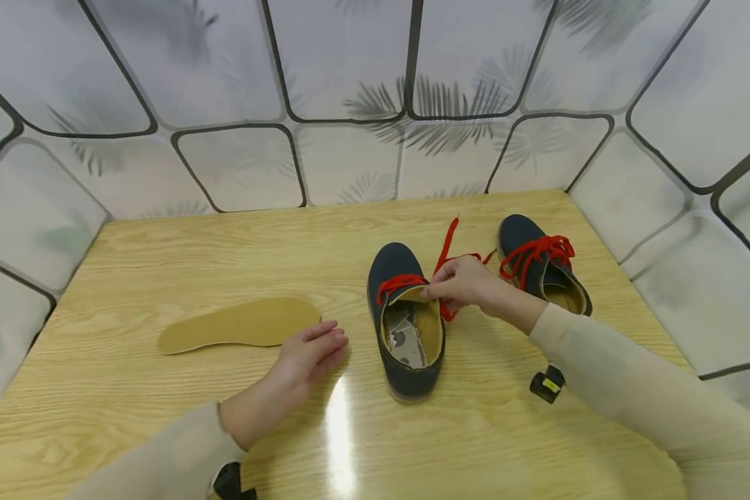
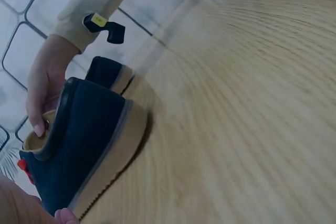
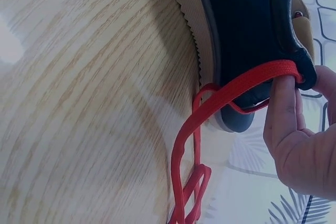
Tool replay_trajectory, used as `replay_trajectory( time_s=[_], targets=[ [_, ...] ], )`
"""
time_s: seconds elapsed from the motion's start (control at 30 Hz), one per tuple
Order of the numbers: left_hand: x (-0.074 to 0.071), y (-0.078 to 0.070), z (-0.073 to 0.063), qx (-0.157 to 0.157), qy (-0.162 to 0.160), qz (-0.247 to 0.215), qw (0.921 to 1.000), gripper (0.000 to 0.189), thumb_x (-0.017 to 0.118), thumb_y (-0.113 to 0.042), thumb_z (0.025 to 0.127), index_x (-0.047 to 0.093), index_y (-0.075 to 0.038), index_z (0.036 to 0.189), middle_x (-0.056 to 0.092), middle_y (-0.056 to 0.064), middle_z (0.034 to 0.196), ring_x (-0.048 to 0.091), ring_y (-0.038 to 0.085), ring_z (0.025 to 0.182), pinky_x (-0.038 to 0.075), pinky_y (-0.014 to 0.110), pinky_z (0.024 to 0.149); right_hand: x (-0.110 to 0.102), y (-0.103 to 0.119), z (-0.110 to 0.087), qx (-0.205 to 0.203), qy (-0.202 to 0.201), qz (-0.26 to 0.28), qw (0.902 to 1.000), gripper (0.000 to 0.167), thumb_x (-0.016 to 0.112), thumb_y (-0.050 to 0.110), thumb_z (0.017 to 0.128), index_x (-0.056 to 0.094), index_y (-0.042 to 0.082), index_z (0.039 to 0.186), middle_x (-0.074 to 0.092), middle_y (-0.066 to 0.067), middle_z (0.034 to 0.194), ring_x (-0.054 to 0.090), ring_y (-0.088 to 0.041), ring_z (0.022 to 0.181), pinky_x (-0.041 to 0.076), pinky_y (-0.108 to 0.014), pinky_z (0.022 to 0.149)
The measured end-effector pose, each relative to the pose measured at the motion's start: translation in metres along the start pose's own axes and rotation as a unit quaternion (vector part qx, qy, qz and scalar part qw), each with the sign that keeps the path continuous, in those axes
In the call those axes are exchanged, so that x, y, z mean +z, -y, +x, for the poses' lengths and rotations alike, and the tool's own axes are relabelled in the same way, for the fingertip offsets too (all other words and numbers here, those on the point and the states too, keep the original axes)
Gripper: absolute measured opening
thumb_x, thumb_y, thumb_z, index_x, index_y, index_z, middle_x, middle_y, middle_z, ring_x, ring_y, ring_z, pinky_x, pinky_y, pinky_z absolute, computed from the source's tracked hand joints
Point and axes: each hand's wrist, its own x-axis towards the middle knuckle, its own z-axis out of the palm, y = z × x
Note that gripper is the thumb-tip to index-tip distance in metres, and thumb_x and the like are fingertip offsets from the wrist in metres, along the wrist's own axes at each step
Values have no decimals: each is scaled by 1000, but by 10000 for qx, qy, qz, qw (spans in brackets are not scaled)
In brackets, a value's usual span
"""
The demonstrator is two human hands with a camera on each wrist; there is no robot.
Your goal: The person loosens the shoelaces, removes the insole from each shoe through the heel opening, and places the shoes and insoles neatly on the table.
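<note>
A dark blue shoe [image 1: 390,262] with red laces [image 1: 402,283] stands in the middle of the table, toe pointing away. My right hand [image 1: 465,283] pinches the eyelet edge of its opening between thumb and fingers, as the right wrist view also shows. A grey, patterned inner sole shows inside the shoe. One loose red lace end [image 3: 181,161] trails from the pinched side onto the table. My left hand [image 1: 306,361] is left of the shoe, fingers extended and holding nothing. Its fingertips are close to the end of a tan insole [image 1: 237,326] lying flat.
A second dark blue shoe [image 1: 517,232] with tied red laces stands farther right, near the table's right edge. The wooden table [image 1: 162,410] is bounded behind and at the sides by white patterned fabric walls [image 1: 350,160]. Each wrist wears a small black camera [image 1: 546,384].
</note>
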Motion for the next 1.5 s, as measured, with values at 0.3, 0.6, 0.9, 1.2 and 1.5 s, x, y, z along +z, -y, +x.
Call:
replay_trajectory(
  time_s=[0.3, 0.6, 0.9, 1.2, 1.5],
  targets=[
    [33, -21, 16, -70, 147, 400, 9991, 52, 59, -4, 90, 40, 1, 138, 52, 16, 124, 52, 27, 114, 49, 32, 91, 5, -7, -8, 333, 132, 101, 9993, 24, 68, 32, 84, 59, 10, 80, 49, 0, 65, 51, -16, 57, 52, -30, 54],
    [53, -37, 24, -687, 109, 1046, 9921, 55, 70, -15, 85, 48, -11, 134, 49, 13, 133, 49, 30, 123, 54, 40, 84, 8, -8, -10, 838, 170, 801, 9931, 41, 66, 37, 84, 56, 4, 107, 59, -9, 102, 65, -20, 79, 57, -34, 61],
    [58, -39, 33, -783, 169, 1373, 9873, 51, 72, -17, 83, 51, -10, 129, 49, 16, 130, 49, 31, 121, 54, 46, 83, 14, -10, -11, 916, 117, 1453, 9851, 43, 67, 35, 84, 58, 4, 112, 56, -4, 94, 61, -14, 67, 53, -27, 52],
    [55, -33, 34, -585, 110, 1238, 9905, 54, 74, -17, 81, 52, -12, 130, 50, 17, 132, 48, 33, 122, 55, 46, 80, 18, -5, -11, 869, 50, 1618, 9830, 32, 66, 32, 85, 55, 7, 103, 50, -4, 94, 59, -16, 68, 52, -27, 49],
    [56, -38, 49, -375, 172, 856, 9955, 51, 71, -17, 83, 53, -10, 130, 48, 12, 132, 47, 29, 121, 53, 45, 85, 9, 1, 5, 712, -254, 1536, 9852, 43, 66, 31, 85, 55, 4, 118, 53, -7, 103, 62, -15, 71, 54, -26, 53]
  ],
)
